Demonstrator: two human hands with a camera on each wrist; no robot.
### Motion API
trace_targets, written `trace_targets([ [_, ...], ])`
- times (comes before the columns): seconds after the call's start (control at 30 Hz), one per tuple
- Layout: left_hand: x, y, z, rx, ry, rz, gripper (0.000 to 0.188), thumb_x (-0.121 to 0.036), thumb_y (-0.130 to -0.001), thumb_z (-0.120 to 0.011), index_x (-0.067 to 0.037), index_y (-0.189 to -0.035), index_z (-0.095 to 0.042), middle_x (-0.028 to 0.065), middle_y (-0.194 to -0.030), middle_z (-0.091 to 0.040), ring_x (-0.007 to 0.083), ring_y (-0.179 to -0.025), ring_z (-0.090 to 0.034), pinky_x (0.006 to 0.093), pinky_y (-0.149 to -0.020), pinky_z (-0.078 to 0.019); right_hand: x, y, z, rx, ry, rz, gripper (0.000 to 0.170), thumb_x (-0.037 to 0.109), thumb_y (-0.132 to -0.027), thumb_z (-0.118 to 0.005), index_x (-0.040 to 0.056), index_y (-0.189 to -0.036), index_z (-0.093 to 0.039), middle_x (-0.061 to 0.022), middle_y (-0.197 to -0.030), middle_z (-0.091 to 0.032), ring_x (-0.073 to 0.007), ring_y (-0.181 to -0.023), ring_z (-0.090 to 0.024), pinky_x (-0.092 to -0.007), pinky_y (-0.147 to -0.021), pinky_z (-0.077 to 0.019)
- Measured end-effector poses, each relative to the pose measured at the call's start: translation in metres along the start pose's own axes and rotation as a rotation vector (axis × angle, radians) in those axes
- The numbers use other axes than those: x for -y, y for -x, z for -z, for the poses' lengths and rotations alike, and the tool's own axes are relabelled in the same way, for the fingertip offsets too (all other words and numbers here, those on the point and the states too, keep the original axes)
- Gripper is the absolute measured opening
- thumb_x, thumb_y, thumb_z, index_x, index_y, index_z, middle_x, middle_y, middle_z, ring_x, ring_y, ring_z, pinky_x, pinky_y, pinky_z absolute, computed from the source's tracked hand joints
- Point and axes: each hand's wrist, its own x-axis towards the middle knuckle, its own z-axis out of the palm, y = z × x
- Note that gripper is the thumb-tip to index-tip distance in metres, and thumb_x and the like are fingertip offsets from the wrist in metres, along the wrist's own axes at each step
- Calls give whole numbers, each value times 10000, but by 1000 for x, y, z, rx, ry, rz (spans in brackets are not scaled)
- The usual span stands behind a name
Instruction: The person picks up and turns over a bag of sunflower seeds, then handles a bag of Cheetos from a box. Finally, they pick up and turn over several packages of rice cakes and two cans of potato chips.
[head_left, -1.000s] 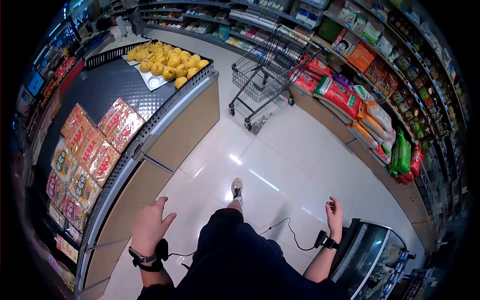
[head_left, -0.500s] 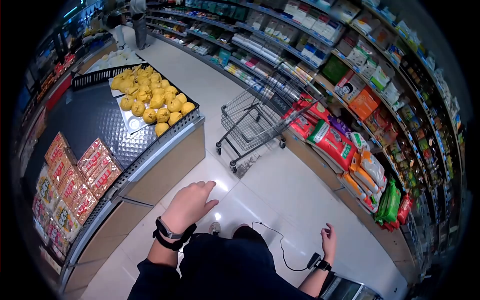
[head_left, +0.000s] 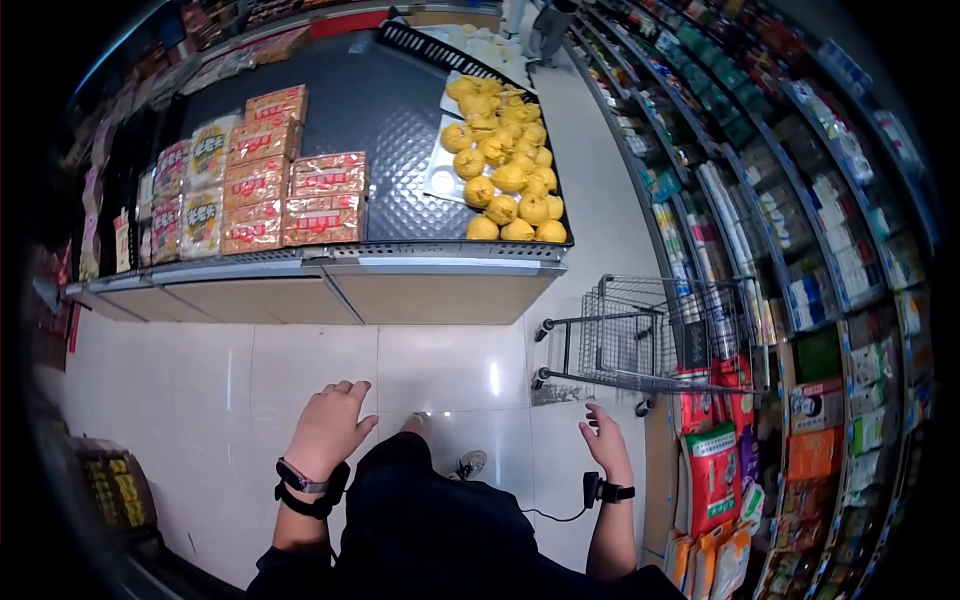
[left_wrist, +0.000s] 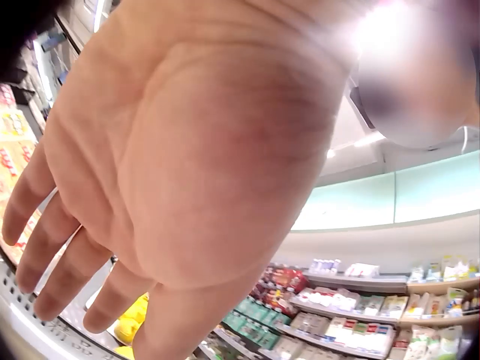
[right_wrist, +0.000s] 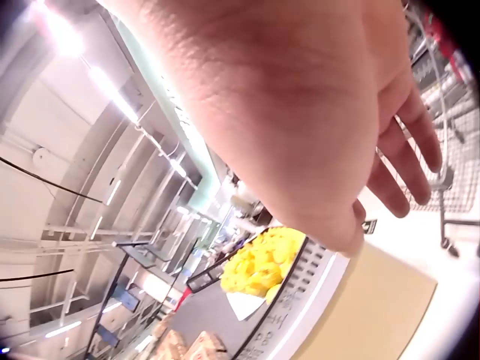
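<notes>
Over the tiled floor hangs my left hand, its fingers loosely extended with nothing in them. The left wrist view shows its bare palm and spread fingers. My right hand hangs loosely too, holding nothing, with the shopping cart just beyond it. Ahead stands a dark display counter. Yellow-wrapped round fruit is piled at its right end, partly on a white tray. Stacked orange-brown packs and white packs stand further left.
Shelves of packaged goods run along the right. Red and orange bags lie at their foot. The counter's front panel crosses ahead of the person, with floor tiles before it. Another person's legs show far back.
The head view has turned left, so the counter now lies straight ahead and the cart sits at the right. Both hands stay empty.
</notes>
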Motion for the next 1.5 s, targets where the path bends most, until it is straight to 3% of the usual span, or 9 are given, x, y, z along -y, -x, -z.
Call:
trace_targets([
  [0.4, 183, 76, -4, -197, 249, 430, 381, -246, -822, -721, -13, -1099, -601, 191, -945, -670, 378, -912, -662, 448, -803, -543, 220, -138, -161, 338, -70, 315, 554, 150, -915, -664, 65, -1418, -447, -244, -1196, -645, -343, -1047, -676, -412, -867, -552],
  [0.47, 226, 80, 17, -152, 268, 534, 467, -276, -851, -710, -31, -1229, -586, 188, -1078, -674, 367, -1020, -638, 437, -864, -530, 263, -160, -195, 342, -45, 333, 554, 152, -913, -670, 64, -1414, -448, -250, -1190, -646, -354, -1055, -671, -416, -879, -549],
  [0.77, 388, 48, 31, -178, 270, 476, 388, -269, -858, -706, -20, -1137, -602, 171, -985, -665, 350, -943, -647, 443, -818, -536, 423, -234, -272, 240, -139, 396, 489, 134, -949, -622, 50, -1404, -465, -189, -1268, -611, -278, -1141, -618, -374, -967, -496],
  [0.87, 406, 21, 29, -108, 292, 411, 357, -260, -899, -658, -35, -1171, -603, 157, -1016, -667, 344, -965, -646, 437, -837, -532, 423, -265, -284, 207, -203, 435, 530, 128, -925, -633, 36, -1417, -457, -191, -1420, -506, -321, -1273, -527, -403, -1051, -434],
  [1.07, 413, -43, -13, -64, 494, 217, 256, -171, -931, -564, -40, -1148, -603, 164, -1002, -660, 366, -971, -636, 452, -849, -523, 443, -318, -284, 222, -511, -32, 539, 317, -973, -634, 48, -1410, -470, -87, -1379, -530, -219, -1278, -490, -313, -1035, -397],
  [1.1, 411, -50, -6, -26, 598, 216, 257, -169, -930, -554, -42, -1147, -606, 169, -1011, -661, 371, -990, -627, 452, -856, -517, 445, -333, -288, 215, -535, 21, 601, 357, -951, -659, 26, -1410, -458, -169, -1433, -479, -252, -1286, -479, -384, -1074, -372],
  [1.23, 420, -83, 2, 103, 602, 208, 316, -174, -937, -553, -56, -1230, -575, 172, -1077, -647, 363, -1029, -612, 443, -880, -508, 469, -387, -321, 143, -496, 95, 672, 406, -925, -684, -4, -1403, -451, -191, -1386, -504, -243, -1259, -500, -376, -1043, -396],
  [1.3, 420, -104, 23, -137, 671, 215, 390, -152, -926, -561, -75, -1307, -525, 179, -1132, -625, 371, -1064, -603, 448, -903, -504, 462, -416, -340, 88, -235, 34, 729, 418, -877, -741, -41, -1373, -466, -213, -1350, -528, -248, -1234, -522, -370, -1029, -411],
  [1.5, 452, -212, 44, -195, 554, 4, 677, -83, -885, -640, -111, -1502, -361, 184, -1535, -347, 380, -1374, -397, 427, -1119, -391, 438, -467, -383, 210, -298, 153, 575, 335, -809, -819, -82, -1153, -623, -139, -1018, -713, -199, -870, -679, -328, -795, -544],
])
